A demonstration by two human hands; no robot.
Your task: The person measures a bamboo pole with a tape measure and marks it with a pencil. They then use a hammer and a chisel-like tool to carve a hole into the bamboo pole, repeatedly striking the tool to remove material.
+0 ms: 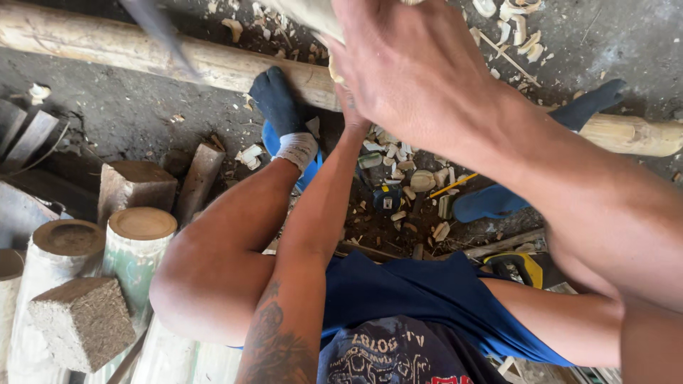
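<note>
The person sits low on the dark dirt floor (128,114) and looks down past their own knees. The right hand (413,64) is up close to the camera, closed around the top of a pale piece of wood (306,14). Only a small bit of that wood shows at the top edge, between the hand and the long log. The left hand (350,107) reaches up under it. It is mostly hidden behind the right hand, so I cannot tell if it is open or holding on.

A grey blurry blade (160,32) pokes in at the top left, over the long pale round log (142,50) that lies across the floor. I cannot see what holds it. A foot in a dark blue sock (274,99) rests against the log. The other socked foot (587,107) rests on the log, far to the right.

Many pale wood chips (405,171) lie on the floor between the feet, near a blue flip-flop (491,203) and a thin yellow pencil (452,186). On the left stand short round log pieces (139,235) and a rough square block (82,320).

What could go wrong? The blade looks close to the sock foot and the hands, so a slip could cut someone. The hand holds only the end of the wood, so it might twist loose. The chips underfoot could make a foot slide.
</note>
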